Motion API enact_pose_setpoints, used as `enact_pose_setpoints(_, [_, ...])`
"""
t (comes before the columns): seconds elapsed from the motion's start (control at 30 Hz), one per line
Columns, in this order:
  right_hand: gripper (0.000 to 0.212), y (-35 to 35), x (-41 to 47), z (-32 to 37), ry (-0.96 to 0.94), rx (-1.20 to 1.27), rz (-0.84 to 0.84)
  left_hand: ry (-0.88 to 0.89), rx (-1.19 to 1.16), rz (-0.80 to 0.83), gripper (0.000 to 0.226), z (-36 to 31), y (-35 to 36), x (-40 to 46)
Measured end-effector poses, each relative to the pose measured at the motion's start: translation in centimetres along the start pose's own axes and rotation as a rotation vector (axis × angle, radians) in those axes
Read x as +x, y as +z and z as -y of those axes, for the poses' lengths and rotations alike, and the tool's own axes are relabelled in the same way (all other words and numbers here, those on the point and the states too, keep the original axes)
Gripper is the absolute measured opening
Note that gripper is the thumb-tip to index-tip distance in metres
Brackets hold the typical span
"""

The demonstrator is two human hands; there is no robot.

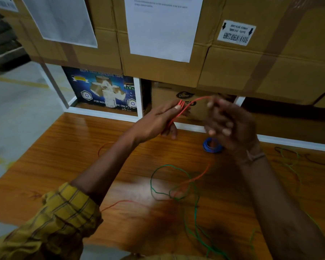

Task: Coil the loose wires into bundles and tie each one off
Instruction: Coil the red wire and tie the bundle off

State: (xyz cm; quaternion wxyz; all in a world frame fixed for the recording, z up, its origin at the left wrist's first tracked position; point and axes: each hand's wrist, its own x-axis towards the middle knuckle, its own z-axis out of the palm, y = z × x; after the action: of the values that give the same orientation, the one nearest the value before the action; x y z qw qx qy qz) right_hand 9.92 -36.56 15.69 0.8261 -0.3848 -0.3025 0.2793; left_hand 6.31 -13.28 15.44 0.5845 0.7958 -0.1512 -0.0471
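Observation:
My left hand (159,121) holds several loops of red wire (178,112) wound round its fingers, raised above the wooden table (79,158). From the loops a red strand arcs right to my right hand (231,124), which is blurred and grips the strand with curled fingers. The rest of the red wire trails down over the table toward me. A loose green wire (169,184) lies in open loops in the middle of the table. A small blue coil (211,146) sits on the table just below my right hand.
More loose green and dark wires (289,158) lie at the table's right side. Stacked cardboard boxes (158,68) and a blue tape carton (103,91) stand close behind the table. Grey floor (17,109) shows to the left.

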Motion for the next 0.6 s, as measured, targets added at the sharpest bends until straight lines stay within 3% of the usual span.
enact_pose_setpoints(0.07, [0.020, -1.2, 0.7, 0.5, -0.052, 0.269, 0.039, -0.022, -0.021, 0.060, 0.036, 0.2, -0.3, 0.0])
enact_pose_setpoints(0.13, [0.025, -2.3, 1.7, 1.1, -0.057, 0.304, 0.015, -0.043, -0.075, 0.133, 0.039, 0.5, -0.5, -0.1])
enact_pose_setpoints(0.3, [0.031, -4.5, 3.6, 1.3, 0.016, 0.061, -0.127, -0.042, -0.364, 0.229, 0.044, 1.2, -0.8, -0.6])
enact_pose_setpoints(0.47, [0.028, -6.3, 4.0, -1.1, 0.206, -0.348, -0.415, -0.027, -0.688, 0.287, 0.049, 1.6, -1.4, -0.6])
enact_pose_setpoints(0.6, [0.029, -5.6, 3.2, -4.7, 0.342, -0.589, -0.415, 0.039, -0.882, 0.239, 0.049, 1.5, -1.4, -0.1])
